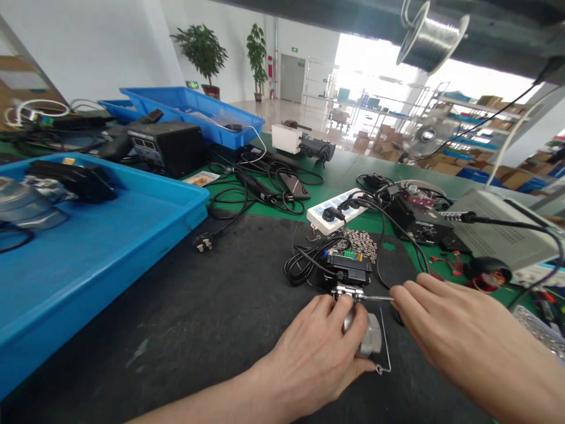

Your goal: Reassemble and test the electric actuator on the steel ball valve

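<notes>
My left hand [315,347] is closed around a silver metal valve body [373,335] that lies on the dark mat. Fixed at the far side of the valve is a black box-shaped unit [348,270] with a green terminal block and black cable. My right hand [454,330] grips a slim silver wrench [377,298], whose far end meets the metal bracket [348,291] between valve and box. The wrench's handle is hidden in my fist. A bent hex key [387,347] lies by my left thumb, beside the valve.
Behind the black unit are a heap of small metal nuts [364,242] and a white power strip [338,209]. A blue tray [145,206] with metal parts stands left. Cables, a black power box [165,147] and a grey instrument [503,227] surround the mat. A solder spool [432,38] hangs overhead.
</notes>
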`<state>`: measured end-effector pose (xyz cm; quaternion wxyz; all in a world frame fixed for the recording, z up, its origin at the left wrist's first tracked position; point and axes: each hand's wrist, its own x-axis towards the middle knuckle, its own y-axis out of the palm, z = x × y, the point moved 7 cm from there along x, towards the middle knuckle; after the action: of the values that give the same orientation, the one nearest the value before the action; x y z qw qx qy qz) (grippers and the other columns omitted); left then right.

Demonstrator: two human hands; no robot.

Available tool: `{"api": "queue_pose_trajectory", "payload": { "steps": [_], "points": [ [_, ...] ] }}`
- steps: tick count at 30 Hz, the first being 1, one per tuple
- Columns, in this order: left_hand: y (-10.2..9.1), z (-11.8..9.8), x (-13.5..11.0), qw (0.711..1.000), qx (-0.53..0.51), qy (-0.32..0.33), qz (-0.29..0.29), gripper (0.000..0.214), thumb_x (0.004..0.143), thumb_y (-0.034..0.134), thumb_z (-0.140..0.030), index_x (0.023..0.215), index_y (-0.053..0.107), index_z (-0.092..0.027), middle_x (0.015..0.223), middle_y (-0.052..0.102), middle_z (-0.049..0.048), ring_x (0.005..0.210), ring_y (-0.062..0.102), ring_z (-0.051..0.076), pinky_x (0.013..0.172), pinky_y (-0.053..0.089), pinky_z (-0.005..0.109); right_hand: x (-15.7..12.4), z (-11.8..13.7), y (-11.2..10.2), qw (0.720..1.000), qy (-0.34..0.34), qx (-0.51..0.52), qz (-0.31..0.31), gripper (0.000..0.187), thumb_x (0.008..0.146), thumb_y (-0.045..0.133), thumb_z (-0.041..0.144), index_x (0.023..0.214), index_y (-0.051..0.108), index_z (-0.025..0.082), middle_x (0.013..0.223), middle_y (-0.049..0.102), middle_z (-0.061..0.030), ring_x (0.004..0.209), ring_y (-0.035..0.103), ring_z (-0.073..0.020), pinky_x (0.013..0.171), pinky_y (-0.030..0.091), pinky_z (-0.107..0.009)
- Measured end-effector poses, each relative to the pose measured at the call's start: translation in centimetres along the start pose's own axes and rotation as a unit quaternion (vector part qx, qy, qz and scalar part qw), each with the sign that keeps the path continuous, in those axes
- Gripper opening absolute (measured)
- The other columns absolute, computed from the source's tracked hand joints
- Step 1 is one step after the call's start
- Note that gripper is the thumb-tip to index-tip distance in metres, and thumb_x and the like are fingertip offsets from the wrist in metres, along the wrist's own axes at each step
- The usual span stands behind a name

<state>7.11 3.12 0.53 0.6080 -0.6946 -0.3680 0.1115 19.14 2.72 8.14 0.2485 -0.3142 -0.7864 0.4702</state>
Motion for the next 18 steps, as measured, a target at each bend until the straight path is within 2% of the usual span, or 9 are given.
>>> {"api": "queue_pose_trajectory", "payload": {
  "steps": [2,4,7,9,11,13,16,18],
  "points": [
    [0.3,0.2,0.3,1.0,0.018,0.014,-0.002,0.063,0.089,0.065,-0.059,0.133,0.052,-0.016,0.116,0.058,0.0103,0.092,0.061,0.029,0.079,0.058,0.047,0.3,-0.1,0.7,1.0,0.003,-0.004,0.021,0.023,0.072,0.059,0.004,0.08,0.054,0.025,0.072,0.059,-0.0016,0.062,0.057,-0.0272,0.051,0.031,-0.038],
    [0.5,0.4,0.5,0.999,0.039,0.033,-0.008,0.059,0.089,0.064,-0.058,0.13,0.053,-0.016,0.114,0.058,0.0098,0.088,0.062,0.028,0.075,0.058,0.045,0.4,-0.5,1.6,0.999,0.009,-0.003,0.033,0.014,0.088,0.056,0.015,0.081,0.053,0.027,0.069,0.058,-0.0009,0.054,0.056,-0.0266,0.049,0.023,-0.037],
    [0.5,0.5,0.8,0.995,0.062,0.067,-0.027,0.055,0.093,0.058,-0.057,0.127,0.055,-0.015,0.11,0.058,0.0086,0.082,0.063,0.026,0.069,0.058,0.041,0.0,-1.0,3.1,1.0,0.007,0.017,0.021,0.02,0.102,0.043,0.029,0.084,0.05,0.027,0.065,0.058,0.0007,0.046,0.055,-0.0247,0.05,0.016,-0.037],
    [0.5,0.5,0.9,0.993,0.071,0.085,-0.037,0.053,0.095,0.053,-0.057,0.125,0.056,-0.013,0.107,0.059,0.0081,0.08,0.063,0.025,0.066,0.057,0.04,-0.7,-1.1,4.8,0.998,0.021,0.051,-0.001,0.022,0.104,0.042,0.032,0.083,0.047,0.028,0.063,0.056,0.0026,0.045,0.056,-0.0225,0.05,0.017,-0.036],
    [0.5,0.5,1.0,0.991,0.073,0.101,-0.045,0.055,0.096,0.05,-0.059,0.125,0.057,-0.012,0.108,0.06,0.0088,0.08,0.064,0.025,0.066,0.058,0.039,-1.5,-1.2,6.9,0.993,0.062,0.098,-0.034,0.024,0.105,0.042,0.034,0.082,0.045,0.027,0.059,0.053,0.005,0.044,0.055,-0.0185,0.05,0.021,-0.035],
    [0.6,0.6,1.1,0.99,0.068,0.108,-0.051,0.057,0.096,0.05,-0.06,0.125,0.057,-0.011,0.11,0.06,0.0099,0.081,0.065,0.025,0.067,0.058,0.039,-2.3,-1.0,8.9,0.977,0.105,0.166,-0.078,0.027,0.107,0.037,0.027,0.08,0.043,0.026,0.056,0.05,0.0066,0.043,0.052,-0.0139,0.049,0.026,-0.032],
    [0.8,0.8,0.9,0.992,0.046,0.1,-0.06,0.06,0.093,0.054,-0.063,0.124,0.057,-0.012,0.108,0.061,0.0094,0.081,0.066,0.025,0.068,0.058,0.039,-3.0,-0.5,11.2,0.963,0.126,0.226,-0.075,0.026,0.107,0.039,0.025,0.08,0.041,0.025,0.06,0.053,0.0065,0.047,0.056,-0.0118,0.051,0.03,-0.03],
    [1.0,0.9,0.7,0.994,0.037,0.087,-0.059,0.063,0.089,0.059,-0.064,0.125,0.057,-0.013,0.109,0.062,0.009,0.083,0.066,0.025,0.071,0.059,0.04,-3.1,-0.5,11.5,0.966,0.116,0.225,-0.045,0.025,0.107,0.04,0.027,0.082,0.043,0.025,0.061,0.056,0.0062,0.051,0.059,-0.0125,0.052,0.031,-0.03]
  ]
}}
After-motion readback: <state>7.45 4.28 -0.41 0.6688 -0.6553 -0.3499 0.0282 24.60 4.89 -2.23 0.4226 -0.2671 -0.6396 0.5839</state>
